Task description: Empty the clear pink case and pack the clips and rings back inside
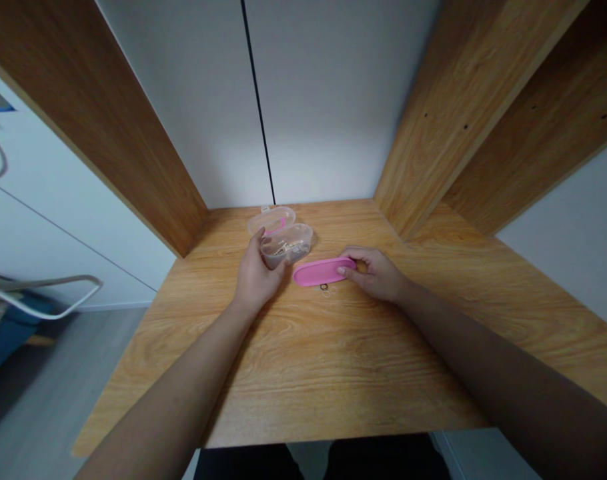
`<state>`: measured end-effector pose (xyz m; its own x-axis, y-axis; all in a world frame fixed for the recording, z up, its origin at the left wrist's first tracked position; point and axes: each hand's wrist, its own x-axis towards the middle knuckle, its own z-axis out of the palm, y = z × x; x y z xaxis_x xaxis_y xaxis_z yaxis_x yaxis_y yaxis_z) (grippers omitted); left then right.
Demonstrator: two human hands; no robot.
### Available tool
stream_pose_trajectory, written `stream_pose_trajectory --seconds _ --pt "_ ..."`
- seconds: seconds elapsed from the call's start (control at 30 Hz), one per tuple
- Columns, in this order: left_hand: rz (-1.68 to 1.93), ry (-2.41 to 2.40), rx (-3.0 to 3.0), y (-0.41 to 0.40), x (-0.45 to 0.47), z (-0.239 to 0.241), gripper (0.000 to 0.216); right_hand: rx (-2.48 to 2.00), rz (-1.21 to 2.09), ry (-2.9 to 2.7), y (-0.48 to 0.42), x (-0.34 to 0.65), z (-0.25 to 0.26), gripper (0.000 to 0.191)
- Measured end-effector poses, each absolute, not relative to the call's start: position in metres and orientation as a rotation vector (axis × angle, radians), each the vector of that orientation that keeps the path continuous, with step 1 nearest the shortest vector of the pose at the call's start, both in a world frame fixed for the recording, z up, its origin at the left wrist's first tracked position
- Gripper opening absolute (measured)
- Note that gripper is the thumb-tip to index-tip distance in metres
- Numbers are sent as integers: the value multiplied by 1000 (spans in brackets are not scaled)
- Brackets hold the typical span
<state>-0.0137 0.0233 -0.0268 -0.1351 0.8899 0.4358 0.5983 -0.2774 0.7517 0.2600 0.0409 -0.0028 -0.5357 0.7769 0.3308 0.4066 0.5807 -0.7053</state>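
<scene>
My left hand (257, 275) grips the near left side of a clear plastic box (298, 252), thumb and fingers around its wall. Small items, too small to name, lie inside the box. Its hinged clear lid (272, 220) is flipped back toward the wall, with a pink strip showing at it. In my right hand (374, 272) is a shallow pink oval tray (317, 272), pinched at its right end between thumb and fingers. Just below the tray, a few thin rings like hair ties (325, 289), one of them dark, rest on the wood.
Everything stands on a wooden desktop (293, 373) against a pale panel wall (323, 120) with a dark vertical seam. Wooden uprights flank it, the left panel (108, 127) and the right post (433, 133). A white curved tube (58, 313) is off to the left.
</scene>
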Motion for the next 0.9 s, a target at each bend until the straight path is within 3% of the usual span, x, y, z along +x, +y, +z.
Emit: stream_pose_trajectory --seconds 0.47,0.9 --pt "1397 1627 1825 27 -17 -36 85 -1127 567 -2015 55 264 -15 14" --pt "1379 1659 1826 26 -16 -33 85 -872 774 -2328 38 256 -6 14"
